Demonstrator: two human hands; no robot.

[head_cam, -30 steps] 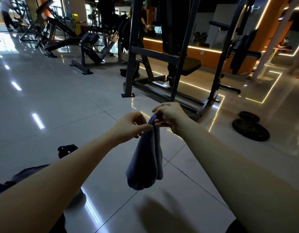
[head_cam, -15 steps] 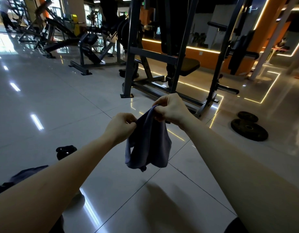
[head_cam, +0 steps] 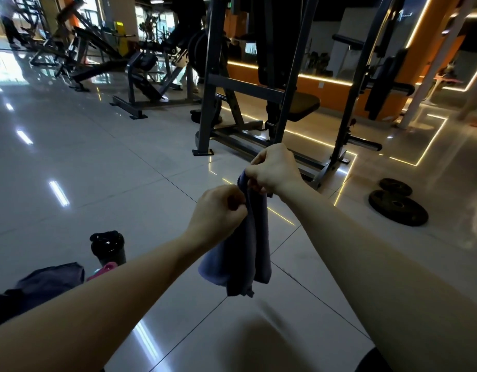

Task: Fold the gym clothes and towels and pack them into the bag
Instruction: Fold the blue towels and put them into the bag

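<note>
We have drawn our left hand (head_cam: 218,210) and right hand (head_cam: 273,170) close again, both pinching the blue cloth (head_cam: 245,253), which now hangs doubled, probably one fold made.

1 camera only, worn on the person's head, wide-angle, facing forward and tipped down. Both bare forearms run up from the bottom corners, close under the lens, and meet near mid-frame, where the left hand (head_cam: 218,212) and right hand (head_cam: 273,170) hold a blue towel (head_cam: 248,251). The glossy tiled floor (head_cam: 97,170) fills the lower and left part, seen from fairly low. Farther out, the top of the view takes in a dark steel rack (head_cam: 245,87) straight ahead and weight plates (head_cam: 398,208) off to the right. Lines bow toward the edges.
</note>
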